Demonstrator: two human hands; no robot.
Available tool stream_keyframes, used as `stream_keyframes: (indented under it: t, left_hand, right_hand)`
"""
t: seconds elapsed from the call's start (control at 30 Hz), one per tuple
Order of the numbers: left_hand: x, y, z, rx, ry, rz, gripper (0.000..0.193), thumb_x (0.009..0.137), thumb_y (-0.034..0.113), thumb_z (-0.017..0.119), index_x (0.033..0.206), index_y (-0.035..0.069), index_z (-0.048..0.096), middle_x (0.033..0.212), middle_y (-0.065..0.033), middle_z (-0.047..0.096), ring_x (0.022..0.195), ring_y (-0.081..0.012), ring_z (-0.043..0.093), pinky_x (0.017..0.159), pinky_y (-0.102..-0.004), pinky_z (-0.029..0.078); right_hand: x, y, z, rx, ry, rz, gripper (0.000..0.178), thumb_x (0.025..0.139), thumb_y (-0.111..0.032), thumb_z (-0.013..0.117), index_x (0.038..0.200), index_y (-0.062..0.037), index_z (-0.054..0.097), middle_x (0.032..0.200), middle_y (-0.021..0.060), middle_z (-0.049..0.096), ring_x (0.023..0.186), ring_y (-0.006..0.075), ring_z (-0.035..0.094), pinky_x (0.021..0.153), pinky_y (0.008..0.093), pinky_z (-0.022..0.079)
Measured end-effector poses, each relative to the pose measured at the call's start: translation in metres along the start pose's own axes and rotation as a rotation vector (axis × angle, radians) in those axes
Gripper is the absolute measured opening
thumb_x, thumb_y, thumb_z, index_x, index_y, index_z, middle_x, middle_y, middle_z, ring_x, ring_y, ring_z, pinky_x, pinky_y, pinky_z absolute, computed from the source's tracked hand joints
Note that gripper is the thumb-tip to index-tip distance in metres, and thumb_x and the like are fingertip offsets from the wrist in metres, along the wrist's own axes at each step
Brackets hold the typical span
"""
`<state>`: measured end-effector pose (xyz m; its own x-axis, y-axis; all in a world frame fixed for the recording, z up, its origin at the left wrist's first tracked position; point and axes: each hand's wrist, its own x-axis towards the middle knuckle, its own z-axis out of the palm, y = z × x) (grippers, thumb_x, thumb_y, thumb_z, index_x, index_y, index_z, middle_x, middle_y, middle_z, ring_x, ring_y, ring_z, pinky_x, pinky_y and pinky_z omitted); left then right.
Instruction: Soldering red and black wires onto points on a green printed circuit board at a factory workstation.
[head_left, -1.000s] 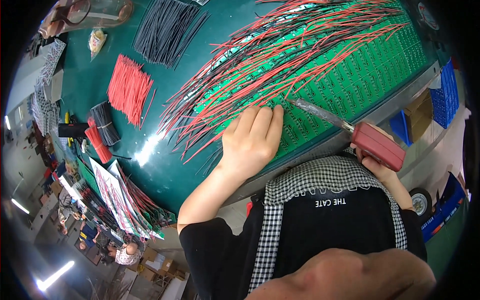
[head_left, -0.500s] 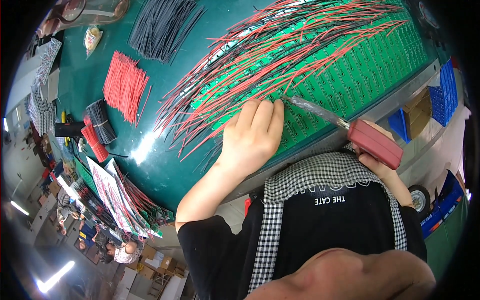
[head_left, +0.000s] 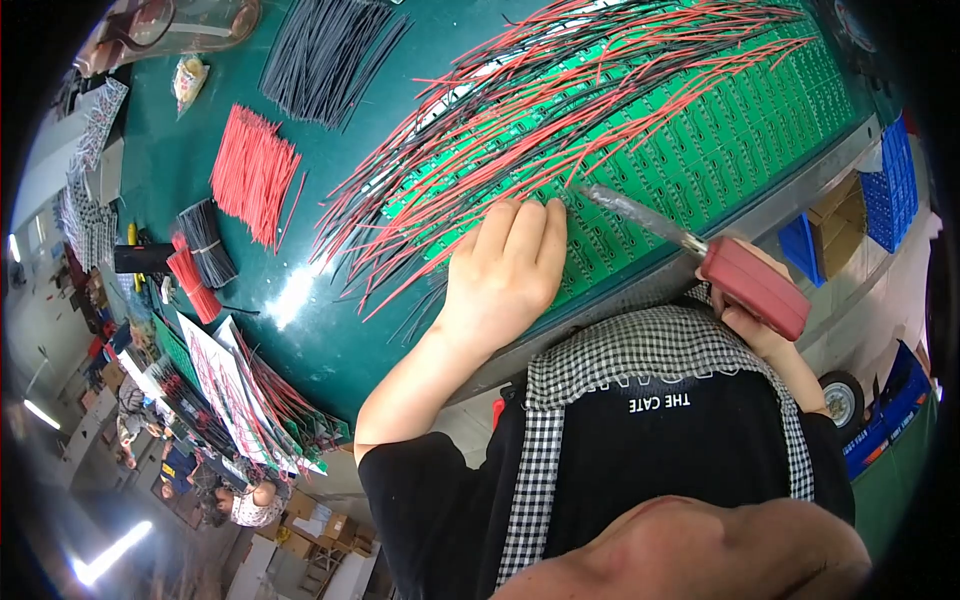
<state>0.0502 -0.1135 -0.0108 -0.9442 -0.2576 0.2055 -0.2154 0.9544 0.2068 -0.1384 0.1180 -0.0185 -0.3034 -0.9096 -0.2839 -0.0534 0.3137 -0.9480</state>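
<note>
My left hand (head_left: 507,265) rests over the near edge of the green circuit boards (head_left: 690,170), fingers bent and held together. Its fingertips meet the boards beside the red and black wires, and whatever they pinch is hidden. In my right hand (head_left: 745,325) is a soldering gun (head_left: 757,290) with a red body, gripped from beneath. Its grey wrapped barrel slants left over the boards, and the tip is just right of my left fingertips, slightly apart from them. Many red and black wires (head_left: 480,150) fan out across the boards, their loose ends hanging over toward the left.
On the green tabletop (head_left: 330,370) lie a pile of black wires (head_left: 325,60), a pile of red wires (head_left: 252,172) and tied bundles (head_left: 207,243). Wired boards (head_left: 240,390) stack at the left edge. A metal rail (head_left: 800,165) borders the near side; blue crates (head_left: 888,190) stand at right.
The soldering gun has shifted slightly right, its tip drawing away from my left fingertips. My left hand stays nearly in place.
</note>
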Motion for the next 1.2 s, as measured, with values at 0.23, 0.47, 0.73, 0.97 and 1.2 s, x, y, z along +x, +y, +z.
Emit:
stream_keyframes:
  t: [0.23,0.47,0.73,0.97,1.2]
  left_hand:
    - [0.002,-0.002,0.003,0.032,0.045,0.063,0.025,0.063,0.007,0.058,0.087,0.000,0.061,0.073,-0.0031,0.047,0.067,-0.0149,0.051,0.050,-0.0232,0.044]
    - [0.010,0.003,0.003,0.017,0.093,0.005,0.026,0.063,0.006,0.058,0.088,0.001,0.061,0.077,-0.0037,0.051,0.068,-0.0146,0.053,0.051,-0.0233,0.044]
    - [0.017,0.008,0.008,-0.038,0.061,0.003,0.029,0.061,-0.001,0.058,0.090,0.000,0.062,0.079,-0.0061,0.054,0.067,-0.0185,0.055,0.053,-0.0278,0.045]
    - [0.019,0.005,0.011,0.017,0.067,0.044,0.023,0.064,0.006,0.059,0.086,0.000,0.060,0.073,-0.0045,0.050,0.064,-0.0145,0.052,0.050,-0.0233,0.043]
    - [0.020,0.004,0.010,-0.006,0.044,0.067,0.023,0.065,0.005,0.058,0.087,-0.001,0.059,0.073,-0.0042,0.047,0.065,-0.0147,0.051,0.050,-0.0237,0.044]
  right_hand:
    - [-0.003,-0.003,0.008,0.300,0.169,0.083,0.073,0.067,-0.033,0.075,0.122,0.0058,0.044,0.086,0.0054,0.061,0.060,0.0073,0.052,0.055,0.0203,0.042]
    - [-0.004,-0.002,0.001,0.331,0.151,0.112,0.075,0.066,-0.030,0.076,0.124,0.0051,0.042,0.090,0.0055,0.061,0.062,0.0056,0.051,0.056,0.0191,0.042]
    - [0.001,-0.003,-0.003,0.255,0.075,0.081,0.069,0.069,-0.025,0.074,0.123,0.0056,0.043,0.095,0.0058,0.062,0.063,0.0055,0.051,0.059,0.0194,0.043]
    - [0.004,-0.004,-0.005,0.117,0.053,-0.008,0.066,0.070,-0.021,0.072,0.123,0.0061,0.043,0.098,0.0079,0.062,0.068,0.0064,0.056,0.064,0.0197,0.046]
    - [0.003,-0.004,-0.008,0.127,0.015,0.058,0.063,0.070,-0.022,0.072,0.120,0.0060,0.045,0.103,0.0099,0.061,0.077,0.0112,0.060,0.069,0.0230,0.048]
